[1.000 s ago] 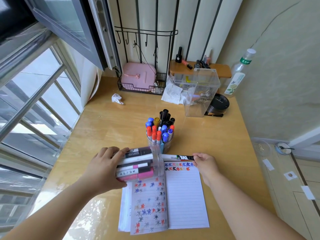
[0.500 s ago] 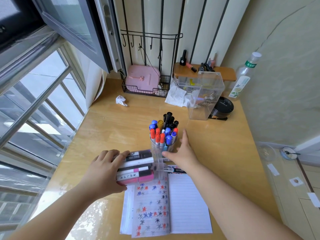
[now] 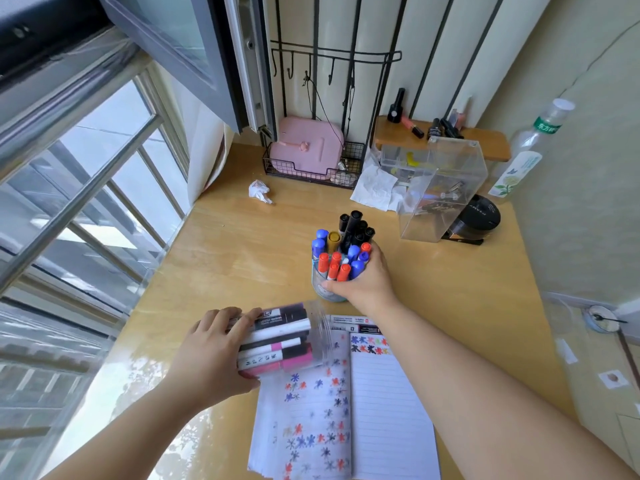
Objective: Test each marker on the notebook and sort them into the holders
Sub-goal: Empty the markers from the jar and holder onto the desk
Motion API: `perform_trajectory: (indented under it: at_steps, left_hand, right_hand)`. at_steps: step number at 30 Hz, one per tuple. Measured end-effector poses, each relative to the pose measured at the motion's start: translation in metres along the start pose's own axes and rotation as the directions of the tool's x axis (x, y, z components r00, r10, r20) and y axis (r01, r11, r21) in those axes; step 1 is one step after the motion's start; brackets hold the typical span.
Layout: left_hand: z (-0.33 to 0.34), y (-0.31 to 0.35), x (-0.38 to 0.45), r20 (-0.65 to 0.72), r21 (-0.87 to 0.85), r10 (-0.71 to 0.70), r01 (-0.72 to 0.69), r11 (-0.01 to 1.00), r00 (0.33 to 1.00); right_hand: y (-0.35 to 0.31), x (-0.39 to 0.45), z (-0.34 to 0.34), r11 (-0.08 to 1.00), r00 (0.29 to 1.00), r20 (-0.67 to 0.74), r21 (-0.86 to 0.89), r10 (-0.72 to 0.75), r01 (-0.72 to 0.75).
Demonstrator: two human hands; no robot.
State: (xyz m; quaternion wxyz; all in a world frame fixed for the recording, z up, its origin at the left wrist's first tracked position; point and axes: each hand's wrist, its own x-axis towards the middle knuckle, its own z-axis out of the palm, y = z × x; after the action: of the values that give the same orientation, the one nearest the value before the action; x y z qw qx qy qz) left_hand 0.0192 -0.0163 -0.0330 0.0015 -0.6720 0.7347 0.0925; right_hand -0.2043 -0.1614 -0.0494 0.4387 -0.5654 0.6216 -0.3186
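Gripping an upright cup [image 3: 327, 289] of markers [image 3: 341, 252] with right hand [image 3: 363, 280] fingers curled round it, just above the notebook [image 3: 346, 410], left hand [image 3: 211, 355] fingers wrapped round a clear jar [image 3: 294, 337] lying on its side on the table [image 3: 242, 244].

Wooden desk [image 3: 242, 244] — daylit window [image 3: 86, 188] left.
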Motion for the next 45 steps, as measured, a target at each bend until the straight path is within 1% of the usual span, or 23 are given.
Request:
perform_trajectory:
  at_steps: [3, 6, 10, 13, 15, 16, 18, 20, 21, 25, 27, 28, 29, 30, 31, 32, 33, 34, 35, 38, 40, 43, 45]
  left_hand:
    - [-0.002, -0.001, 0.005, -0.017, 0.003, 0.004, -0.004, 1.0, 1.0]
    - [-0.004, -0.002, 0.008, -0.035, 0.002, 0.012, -0.012, 1.0, 0.999]
    - [-0.004, -0.006, 0.012, -0.069, 0.049, 0.06, -0.057, 0.997, 0.996]
    - [-0.01, -0.005, 0.018, -0.131, 0.099, 0.138, -0.126, 0.987, 0.982]
    - [-0.017, 0.003, 0.024, -0.187, 0.199, 0.241, -0.204, 0.958, 0.952]
    - [-0.021, 0.009, 0.028, -0.202, 0.268, 0.309, -0.251, 0.93, 0.929]
    - [-0.027, 0.023, 0.036, -0.191, 0.398, 0.43, -0.331, 0.856, 0.882]
    - [-0.026, 0.034, 0.044, -0.175, 0.463, 0.484, -0.362, 0.809, 0.857]
    - [-0.025, 0.037, 0.047, -0.169, 0.461, 0.486, -0.367, 0.808, 0.857]
    - [-0.017, 0.037, 0.053, -0.13, 0.294, 0.438, -0.387, 0.874, 0.89]
    - [-0.009, 0.03, 0.052, -0.121, 0.058, 0.372, -0.367, 0.928, 0.92]
    - [-0.007, 0.027, 0.052, -0.092, -0.141, 0.296, -0.306, 0.941, 0.951]
    - [-0.007, 0.025, 0.052, -0.018, -0.367, 0.195, -0.188, 0.911, 0.981]
    - [-0.006, 0.023, 0.052, 0.048, -0.557, 0.071, -0.032, 0.83, 0.996]
    - [-0.005, 0.021, 0.052, 0.124, -0.7, -0.083, 0.147, 0.699, 0.989]
    - [-0.005, 0.02, 0.05, 0.247, -0.793, -0.218, 0.326, 0.514, 0.944]
    - [-0.002, 0.019, 0.047, 0.391, -0.827, -0.283, 0.47, 0.309, 0.876]
    - [0.002, 0.019, 0.043, 0.517, -0.813, -0.273, 0.566, 0.139, 0.811]
    - [0.006, 0.02, 0.04, 0.6, -0.782, -0.226, 0.622, 0.035, 0.767]
    - [0.014, 0.024, 0.034, 0.664, -0.746, -0.134, 0.664, -0.051, 0.736]
    - [0.015, 0.029, 0.032, 0.669, -0.743, -0.14, 0.666, -0.073, 0.73]
    - [0.016, 0.034, 0.028, 0.668, -0.744, -0.151, 0.656, -0.128, 0.729]
    - [0.016, 0.038, 0.025, 0.665, -0.747, -0.164, 0.645, -0.162, 0.728]
  right_hand:
    - [-0.006, 0.011, 0.01, 0.999, 1.0, 0.0, -0.043, -0.019, 0.019]
    - [-0.004, 0.014, 0.015, 0.999, 0.999, -0.006, -0.029, 0.045, -0.045]
    - [-0.005, 0.005, 0.004, 0.989, 0.982, 0.119, -0.052, 0.147, -0.141]
    - [-0.001, -0.025, -0.01, 0.945, 0.963, 0.028, -0.2, 0.269, -0.258]
    - [0.013, -0.048, -0.009, 0.926, 0.917, 0.127, -0.064, 0.377, -0.372]
    - [0.017, -0.058, -0.007, 0.863, 0.854, 0.237, 0.101, 0.462, -0.495]
    - [0.027, -0.071, -0.004, 0.586, 0.723, 0.481, 0.43, 0.495, -0.687]
    - [0.031, -0.075, -0.003, 0.46, 0.698, 0.56, 0.525, 0.447, -0.716]
    - [0.035, -0.076, -0.003, 0.488, 0.714, 0.53, 0.522, 0.457, -0.699]
    - [0.036, -0.075, -0.012, 0.623, 0.813, 0.404, 0.524, 0.419, -0.581]
    - [0.035, -0.077, -0.018, 0.677, 0.835, 0.378, 0.492, 0.401, -0.548]
    - [0.035, -0.078, -0.022, 0.703, 0.846, 0.373, 0.476, 0.382, -0.528]
    - [0.038, -0.079, -0.024, 0.72, 0.854, 0.376, 0.471, 0.36, -0.51]
    - [0.038, -0.08, -0.026, 0.726, 0.859, 0.387, 0.475, 0.336, -0.497]
    - [0.037, -0.083, -0.028, 0.726, 0.861, 0.401, 0.484, 0.313, -0.489]
    - [0.037, -0.085, -0.028, 0.72, 0.861, 0.409, 0.495, 0.3, -0.486]
    - [0.038, -0.089, -0.029, 0.707, 0.861, 0.423, 0.515, 0.281, -0.484]
    - [0.039, -0.092, -0.028, 0.685, 0.861, 0.43, 0.542, 0.272, -0.487]
    - [0.04, -0.096, -0.028, 0.657, 0.859, 0.44, 0.57, 0.262, -0.493]
    - [0.042, -0.106, -0.029, 0.638, 0.845, 0.453, 0.569, 0.284, -0.519]
    - [0.038, -0.106, -0.032, 0.676, 0.847, 0.42, 0.523, 0.325, -0.519]
    - [0.027, -0.1, -0.035, 0.747, 0.868, 0.283, 0.443, 0.408, -0.495]
    - [0.018, -0.098, -0.032, 0.782, 0.865, 0.3, 0.379, 0.401, -0.494]
